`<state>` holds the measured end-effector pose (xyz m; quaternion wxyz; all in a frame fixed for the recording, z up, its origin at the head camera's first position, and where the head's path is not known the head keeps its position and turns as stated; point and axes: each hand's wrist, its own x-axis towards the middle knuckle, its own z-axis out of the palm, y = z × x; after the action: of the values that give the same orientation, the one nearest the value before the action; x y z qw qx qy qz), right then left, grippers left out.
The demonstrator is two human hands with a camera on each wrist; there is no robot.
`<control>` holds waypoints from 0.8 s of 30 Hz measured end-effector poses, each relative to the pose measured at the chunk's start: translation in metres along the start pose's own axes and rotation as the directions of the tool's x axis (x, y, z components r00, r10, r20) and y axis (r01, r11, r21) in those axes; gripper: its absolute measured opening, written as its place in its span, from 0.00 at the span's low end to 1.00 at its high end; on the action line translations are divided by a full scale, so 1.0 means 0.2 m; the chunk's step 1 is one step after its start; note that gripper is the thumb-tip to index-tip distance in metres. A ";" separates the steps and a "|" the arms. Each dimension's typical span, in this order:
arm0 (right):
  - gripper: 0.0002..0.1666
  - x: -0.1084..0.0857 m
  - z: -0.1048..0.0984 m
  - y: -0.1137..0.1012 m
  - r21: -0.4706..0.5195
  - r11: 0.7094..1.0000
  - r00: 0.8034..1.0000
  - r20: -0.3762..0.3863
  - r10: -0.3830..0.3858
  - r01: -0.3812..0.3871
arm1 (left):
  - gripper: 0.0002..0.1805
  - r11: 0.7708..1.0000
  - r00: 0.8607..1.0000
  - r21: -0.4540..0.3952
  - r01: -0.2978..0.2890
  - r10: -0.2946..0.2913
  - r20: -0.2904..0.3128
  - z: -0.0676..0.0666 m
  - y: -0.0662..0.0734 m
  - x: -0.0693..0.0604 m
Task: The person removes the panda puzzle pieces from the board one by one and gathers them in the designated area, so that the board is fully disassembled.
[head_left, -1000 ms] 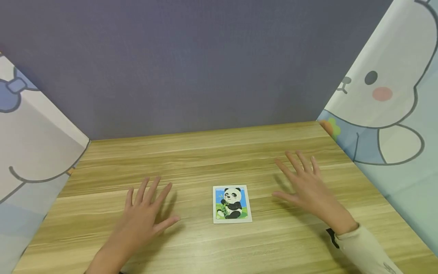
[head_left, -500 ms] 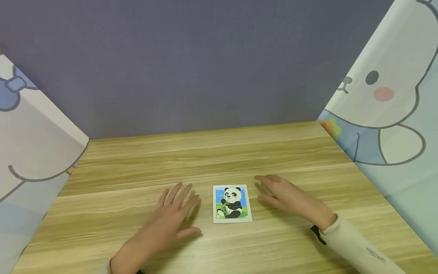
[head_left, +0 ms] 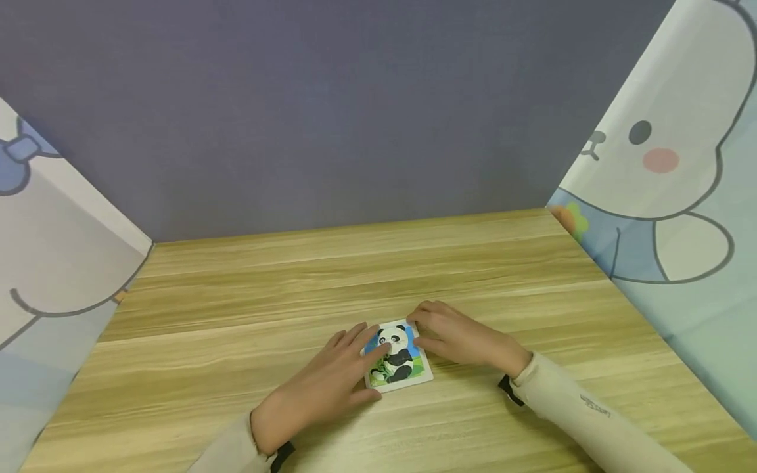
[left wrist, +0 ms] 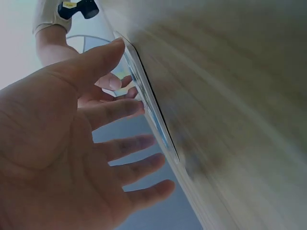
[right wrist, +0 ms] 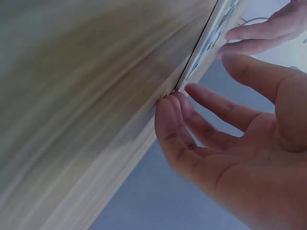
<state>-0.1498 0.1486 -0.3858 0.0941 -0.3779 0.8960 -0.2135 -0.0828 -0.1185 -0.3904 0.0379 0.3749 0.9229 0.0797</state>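
Board (head_left: 397, 360), flat and rectangular, white-bordered and printed with a black-and-white panda against blue and green, lies slightly askew on the light wood-grained counter (head_left: 236, 315), at 6 o'clock from the middle of the head view. The left hand (head_left: 331, 376) comes in from the board's 8 o'clock, its fingers extended and spread; the index finger reaches over the print and the thumb lies at the near-left corner. The right hand (head_left: 458, 336) is at 2 o'clock, its bent fingers against the far-right corner; whether it grips there I cannot tell. A small dark mark on the cream right sleeve (head_left: 568, 391) is too small to read, as is the yellow label (left wrist: 70, 5) on the black wrist device (left wrist: 87, 8). Cartoon-printed fabric panels stand at 9 o'clock (head_left: 71, 243) and 3 o'clock (head_left: 680, 105), with a grey-blue panel (head_left: 343, 118) at 12.
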 end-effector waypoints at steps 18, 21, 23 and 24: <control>0.22 0.04 0.04 -0.07 0.018 0.994 0.993 0.058 0.104 -0.105 | 0.39 0.995 0.996 0.060 0.080 -0.081 0.023 0.04 0.04 0.07; 0.22 0.05 0.04 -0.06 0.047 0.992 0.991 0.071 0.117 -0.121 | 0.39 0.993 0.995 0.072 0.092 -0.094 0.031 0.04 0.05 0.08; 0.21 0.06 0.04 -0.06 0.088 0.986 0.987 0.089 0.131 -0.139 | 0.39 0.994 0.995 0.061 0.095 -0.098 0.035 0.04 0.04 0.08; 0.22 0.07 0.04 -0.05 0.110 0.983 0.986 0.098 0.139 -0.149 | 0.39 0.994 0.994 0.051 0.096 -0.098 0.037 0.04 0.04 0.08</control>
<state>-0.1503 0.1305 -0.3882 0.1714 -0.3152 0.9018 -0.2409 -0.0871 -0.1003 -0.3966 0.0505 0.3318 0.9408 0.0477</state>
